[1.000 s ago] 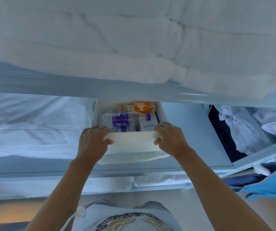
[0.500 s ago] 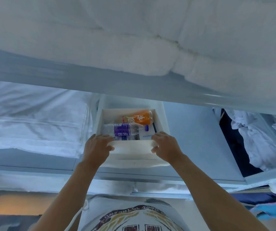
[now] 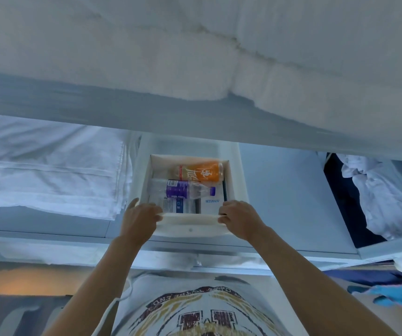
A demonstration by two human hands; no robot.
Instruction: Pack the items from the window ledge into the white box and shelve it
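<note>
The white box (image 3: 190, 229) sits on the pale shelf (image 3: 280, 190), its open top towards me. Inside lie an orange bottle (image 3: 201, 172), a clear bottle with a purple label (image 3: 178, 189) and a white Anker carton (image 3: 212, 203). My left hand (image 3: 139, 220) grips the box's near rim at its left corner, fingers curled over the edge. The right corner of that rim is held the same way by my right hand (image 3: 240, 220).
Folded white linen (image 3: 49, 170) lies on the shelf left of the box. A thick white quilt (image 3: 195, 44) fills the shelf above. To the right an open compartment holds crumpled white clothes (image 3: 376, 190) over dark fabric. Something blue (image 3: 398, 292) shows at the lower right.
Both hands have pushed the box further back onto the shelf. More of its inside now shows as my view shifted.
</note>
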